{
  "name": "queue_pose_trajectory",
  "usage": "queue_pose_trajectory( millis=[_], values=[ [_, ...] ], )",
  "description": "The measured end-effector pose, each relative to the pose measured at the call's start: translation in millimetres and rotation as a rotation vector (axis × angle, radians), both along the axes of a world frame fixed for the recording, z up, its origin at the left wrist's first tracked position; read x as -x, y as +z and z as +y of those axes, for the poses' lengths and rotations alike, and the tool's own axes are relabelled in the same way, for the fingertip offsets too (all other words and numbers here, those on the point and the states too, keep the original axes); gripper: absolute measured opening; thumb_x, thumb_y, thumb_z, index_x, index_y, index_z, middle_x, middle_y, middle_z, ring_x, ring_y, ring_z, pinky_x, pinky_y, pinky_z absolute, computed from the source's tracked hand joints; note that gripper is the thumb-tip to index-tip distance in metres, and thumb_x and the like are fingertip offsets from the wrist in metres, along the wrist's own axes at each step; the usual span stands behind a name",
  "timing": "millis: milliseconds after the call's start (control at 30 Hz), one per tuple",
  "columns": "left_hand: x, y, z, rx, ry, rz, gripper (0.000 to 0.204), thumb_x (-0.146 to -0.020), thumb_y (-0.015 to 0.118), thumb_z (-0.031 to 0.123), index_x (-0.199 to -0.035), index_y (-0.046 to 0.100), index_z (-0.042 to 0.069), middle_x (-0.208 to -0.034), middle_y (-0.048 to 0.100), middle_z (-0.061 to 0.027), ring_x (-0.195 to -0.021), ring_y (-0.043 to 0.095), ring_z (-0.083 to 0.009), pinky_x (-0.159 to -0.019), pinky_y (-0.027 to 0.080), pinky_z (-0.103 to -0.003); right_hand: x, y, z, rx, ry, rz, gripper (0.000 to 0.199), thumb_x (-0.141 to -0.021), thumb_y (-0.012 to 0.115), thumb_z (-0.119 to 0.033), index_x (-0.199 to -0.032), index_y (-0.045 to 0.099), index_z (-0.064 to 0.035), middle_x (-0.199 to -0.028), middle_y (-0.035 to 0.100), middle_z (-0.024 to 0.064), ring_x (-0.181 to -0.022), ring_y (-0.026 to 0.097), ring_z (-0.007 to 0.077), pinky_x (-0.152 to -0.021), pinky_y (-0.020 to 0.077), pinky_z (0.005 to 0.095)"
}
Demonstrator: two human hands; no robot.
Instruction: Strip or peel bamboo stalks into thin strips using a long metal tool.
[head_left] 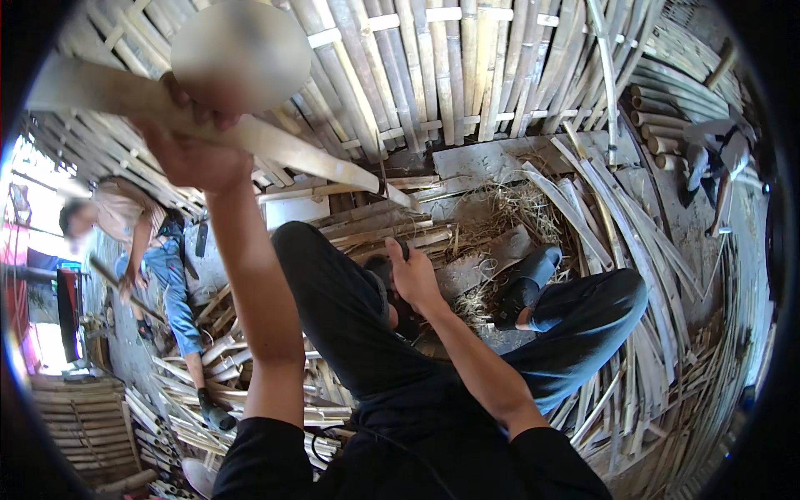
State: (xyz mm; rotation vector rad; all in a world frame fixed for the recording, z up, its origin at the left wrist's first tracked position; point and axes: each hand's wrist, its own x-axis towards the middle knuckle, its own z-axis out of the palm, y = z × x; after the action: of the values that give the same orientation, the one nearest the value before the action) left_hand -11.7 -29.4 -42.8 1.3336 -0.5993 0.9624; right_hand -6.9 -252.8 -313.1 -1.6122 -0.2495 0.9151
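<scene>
My left hand is raised at the upper left, its fingers wrapped round a thick split bamboo strip. The strip slants down to the right, its near end hanging above the ground before my knees. Between my knees, my right hand is closed round a dark-handled tool; only a bit of the handle shows above the fist. A thin dark edge crosses by the strip's end, and I cannot tell whether it belongs to that tool. A blurred patch covers part of the area above my left hand.
A bamboo slat panel stands ahead. Shavings and split pieces lie around my feet, with long strips at the right. A person at the left grips a pole; another person is at the far right, near bamboo poles.
</scene>
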Motion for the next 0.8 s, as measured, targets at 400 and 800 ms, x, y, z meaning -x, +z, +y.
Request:
queue_pose_trajectory(
  millis=[400, 800],
  values=[
    [42.7, 2.7, 32.1, 0.152, 0.202, 0.056, 0.050, -0.088, 0.050, 0.062, -0.080, 0.038, 0.013, -0.065, 0.029, -0.0002, -0.055, 0.030, -0.0125, -0.054, 0.024, -0.027, 18.5, -58.8, 18.7, 0.100, -0.016, -0.260, 0.054, -0.094, 0.051, -0.051, -0.090, 0.066, 0.0012, -0.077, 0.065, 0.0235, -0.081, 0.064, 0.0414, -0.070, 0.0488, 0.0453],
    [74.9, -19.7, 90.9, 0.232, 0.160, -0.036, 0.051, -0.093, 0.042, 0.059, -0.081, 0.041, 0.009, -0.064, 0.036, -0.0007, -0.051, 0.032, -0.0118, -0.051, 0.028, -0.025, -79.6, -256.5, 0.4, 0.608, 0.325, -0.192, 0.068, -0.090, 0.049, -0.055, -0.107, 0.064, 0.0099, -0.110, 0.062, 0.0328, -0.107, 0.059, 0.0456, -0.092, 0.0459, 0.0486]
  ],
)
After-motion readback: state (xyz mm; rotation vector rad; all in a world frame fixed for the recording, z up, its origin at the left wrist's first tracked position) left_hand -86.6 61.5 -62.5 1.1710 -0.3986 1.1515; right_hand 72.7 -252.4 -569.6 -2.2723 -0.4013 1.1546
